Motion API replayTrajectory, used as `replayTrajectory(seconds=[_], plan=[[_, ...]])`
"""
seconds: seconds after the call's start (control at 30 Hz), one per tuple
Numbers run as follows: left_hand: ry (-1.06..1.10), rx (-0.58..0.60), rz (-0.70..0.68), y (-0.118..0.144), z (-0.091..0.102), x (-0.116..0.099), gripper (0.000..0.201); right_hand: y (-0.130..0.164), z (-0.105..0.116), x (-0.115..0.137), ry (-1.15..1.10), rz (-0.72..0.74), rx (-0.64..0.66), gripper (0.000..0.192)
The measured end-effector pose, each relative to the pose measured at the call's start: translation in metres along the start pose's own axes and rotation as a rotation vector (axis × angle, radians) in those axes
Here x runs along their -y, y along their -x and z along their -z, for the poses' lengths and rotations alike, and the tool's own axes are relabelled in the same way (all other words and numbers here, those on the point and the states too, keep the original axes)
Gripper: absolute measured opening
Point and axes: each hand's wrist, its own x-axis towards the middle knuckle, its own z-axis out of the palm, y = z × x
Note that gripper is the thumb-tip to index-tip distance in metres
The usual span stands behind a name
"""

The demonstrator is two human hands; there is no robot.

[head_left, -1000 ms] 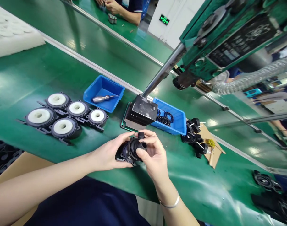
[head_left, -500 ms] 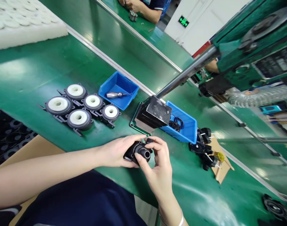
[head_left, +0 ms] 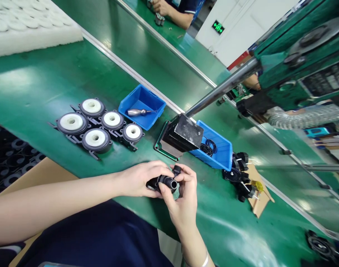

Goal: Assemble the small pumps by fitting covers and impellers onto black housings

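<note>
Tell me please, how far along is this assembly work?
Done, apparently: four housings with white discs lined up on the green table. In hand: left hand and right hand grip one black pump housing. Left: black parts by the cardboard.

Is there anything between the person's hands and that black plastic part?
Nothing visible. The left hand and right hand both grip the black part directly, fingers wrapped around it above the green table.

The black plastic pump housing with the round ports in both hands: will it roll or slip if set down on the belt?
The black plastic pump housing looks rigid and probably light. Its round ports might let it rock, though the flat flange under the left hand should likely stop rolling. The glossy green belt looks smooth, so a push from the right hand may slide it.
</note>
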Motion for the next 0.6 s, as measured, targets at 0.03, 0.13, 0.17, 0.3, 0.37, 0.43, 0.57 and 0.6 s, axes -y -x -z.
replayTrajectory(seconds=[0.03, 0.13, 0.17, 0.3, 0.37, 0.43, 0.57, 0.6], plan=[[-0.009, -0.002, -0.002, 0.0, 0.0, 0.001, 0.049, 0.0, 0.0, 0.0, 0.002, -0.001, 0.001, 0.028], [-0.031, -0.002, -0.002, 0.0, 0.001, 0.003, 0.054, -0.001, -0.001, 0.001, 0.016, -0.002, 0.005, 0.028], [-0.036, 0.001, -0.001, 0.0, 0.001, 0.004, 0.055, -0.001, -0.001, 0.002, 0.025, 0.0, 0.007, 0.028], [-0.046, -0.006, -0.005, -0.001, -0.001, 0.005, 0.051, -0.003, 0.001, 0.004, 0.08, 0.027, 0.019, 0.028], [-0.054, -0.021, -0.002, -0.001, -0.001, 0.003, 0.052, -0.007, 0.009, 0.007, 0.123, 0.048, 0.063, 0.029], [-0.082, -0.028, 0.011, -0.005, 0.002, -0.004, 0.055, -0.015, 0.026, 0.014, 0.169, 0.088, 0.11, 0.032], [-0.164, -0.01, -0.04, -0.03, 0.027, -0.034, 0.056, -0.05, 0.084, 0.038, 0.212, 0.238, -0.046, 0.028], [-0.175, -0.02, -0.06, -0.041, 0.036, -0.042, 0.055, -0.062, 0.101, 0.045, 0.21, 0.278, -0.139, 0.026]])
